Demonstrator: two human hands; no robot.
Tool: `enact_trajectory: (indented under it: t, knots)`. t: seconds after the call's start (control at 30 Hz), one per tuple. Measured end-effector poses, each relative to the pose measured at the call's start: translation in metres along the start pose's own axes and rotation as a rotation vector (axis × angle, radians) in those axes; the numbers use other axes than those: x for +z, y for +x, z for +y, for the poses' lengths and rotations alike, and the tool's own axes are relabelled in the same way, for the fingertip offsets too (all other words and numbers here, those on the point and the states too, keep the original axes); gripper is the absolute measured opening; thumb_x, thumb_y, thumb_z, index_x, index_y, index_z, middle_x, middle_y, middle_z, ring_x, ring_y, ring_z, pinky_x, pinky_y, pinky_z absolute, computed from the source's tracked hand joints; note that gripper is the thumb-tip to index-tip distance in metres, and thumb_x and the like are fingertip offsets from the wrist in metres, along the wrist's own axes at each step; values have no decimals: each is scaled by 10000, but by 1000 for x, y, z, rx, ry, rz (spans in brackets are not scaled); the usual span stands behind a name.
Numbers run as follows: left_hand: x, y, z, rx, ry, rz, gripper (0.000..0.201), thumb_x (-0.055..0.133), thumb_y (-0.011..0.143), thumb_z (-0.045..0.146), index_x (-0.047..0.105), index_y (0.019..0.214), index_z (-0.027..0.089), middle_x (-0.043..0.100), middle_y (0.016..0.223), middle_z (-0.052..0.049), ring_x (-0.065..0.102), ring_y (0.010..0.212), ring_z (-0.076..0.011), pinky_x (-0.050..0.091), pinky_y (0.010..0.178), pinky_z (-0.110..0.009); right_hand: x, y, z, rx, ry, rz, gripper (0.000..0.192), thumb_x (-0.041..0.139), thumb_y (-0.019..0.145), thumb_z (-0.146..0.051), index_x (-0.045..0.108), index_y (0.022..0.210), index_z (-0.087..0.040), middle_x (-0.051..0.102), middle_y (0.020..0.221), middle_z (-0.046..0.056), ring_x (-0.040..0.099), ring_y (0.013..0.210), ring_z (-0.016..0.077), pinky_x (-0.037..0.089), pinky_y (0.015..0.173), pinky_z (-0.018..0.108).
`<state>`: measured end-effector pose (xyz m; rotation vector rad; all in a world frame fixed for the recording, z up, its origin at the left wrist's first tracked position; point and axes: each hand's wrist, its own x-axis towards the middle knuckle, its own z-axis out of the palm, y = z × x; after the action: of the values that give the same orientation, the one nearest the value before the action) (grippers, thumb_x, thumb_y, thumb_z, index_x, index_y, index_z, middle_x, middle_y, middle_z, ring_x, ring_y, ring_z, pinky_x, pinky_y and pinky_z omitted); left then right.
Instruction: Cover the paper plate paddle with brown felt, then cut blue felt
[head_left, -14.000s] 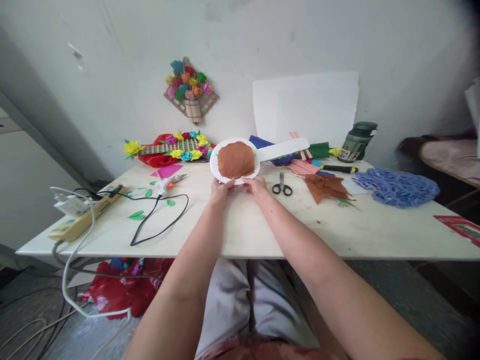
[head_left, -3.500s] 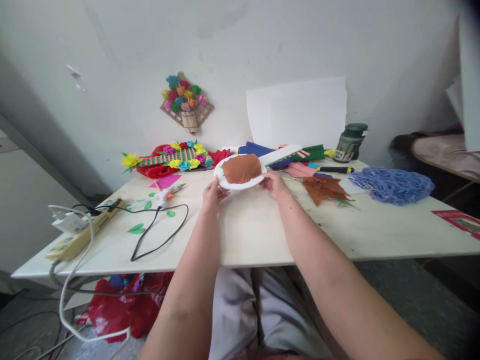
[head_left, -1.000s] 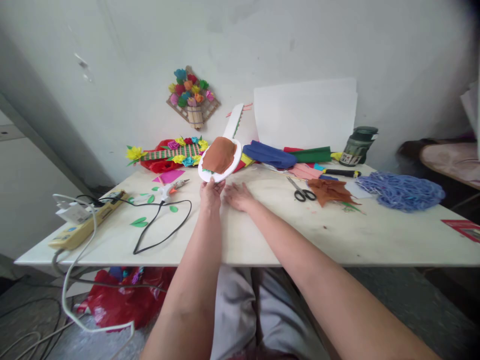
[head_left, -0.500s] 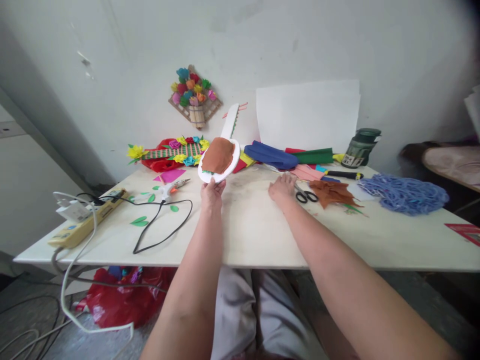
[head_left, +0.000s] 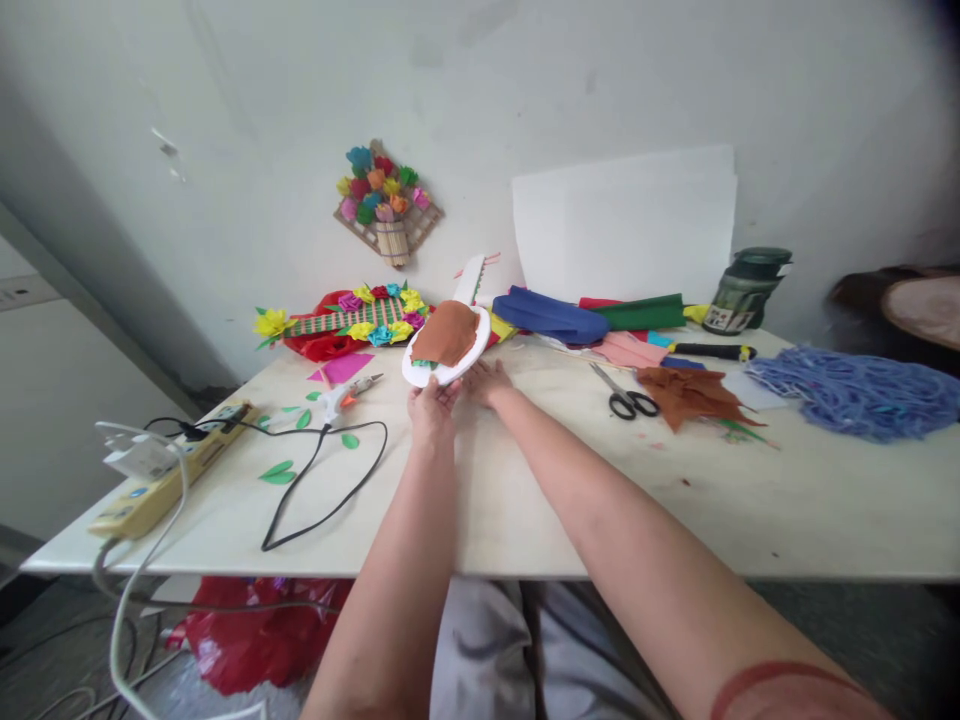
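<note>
Gripping white paddle [head_left: 480, 330] – left hand [head_left: 433, 405]; right hand [head_left: 489, 380] beside, grip unclear.

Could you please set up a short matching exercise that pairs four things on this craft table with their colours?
Things:
1. scissors
2. yarn pile
3. glue gun
4. felt piece on the paper plate

Colours:
A. brown
B. black handles
C. white body with an orange tip
D. blue

Pairs: 1-B, 2-D, 3-C, 4-A
</note>
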<state>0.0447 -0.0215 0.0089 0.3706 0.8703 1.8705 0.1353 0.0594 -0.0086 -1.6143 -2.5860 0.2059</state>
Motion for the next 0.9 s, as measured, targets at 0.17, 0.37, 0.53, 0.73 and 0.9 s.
enact_trajectory:
  t: [0.17, 0.37, 0.53, 0.73, 0.9]
  knots:
    - [0, 0, -1, 15, 6, 5, 183, 538, 785, 100, 503, 955, 158, 632, 650, -12, 616, 501, -122, 533, 639, -284, -3, -2, 5, 27, 6, -12, 578, 169, 949, -411, 223, 1457, -141, 165, 1530, 94, 122, 1390, 254, 44, 1087, 538]
    - [-6, 3, -2, 16, 24, -12, 190, 524, 783, 108, 514, 966, 156, 620, 636, 0, 614, 510, -112, 530, 687, -287, -3, -14, 21, 105, 7, 18, 556, 170, 948, -398, 266, 1441, -161, 195, 1521, 107, 147, 1390, 232, 67, 1078, 549]
    - [-5, 0, 1, -5, 15, 10, 161, 516, 791, 94, 505, 944, 144, 623, 636, -8, 617, 508, -115, 528, 651, -271, -5, -35, 49, 233, -2, 63, 537, 151, 948, -378, 285, 1434, -194, 200, 1522, 92, 144, 1397, 218, 94, 1073, 552]
    - [1, -7, 0, 9, -12, 41, 156, 489, 808, 74, 507, 956, 119, 611, 637, -8, 618, 507, -114, 531, 653, -269, -8, -59, 79, 563, -105, 234, 542, 247, 933, -327, 411, 1360, -37, 330, 1455, 172, 168, 1377, 304, 13, 1078, 554]
    - [6, -11, -2, 32, 36, 126, 306, 499, 808, 76, 452, 1105, 130, 606, 679, 0, 616, 492, -113, 536, 627, -273, -6, -45, 80, 424, -144, 382, 518, 304, 918, -303, 444, 1331, -23, 313, 1466, 161, 150, 1384, 287, -28, 1101, 480]
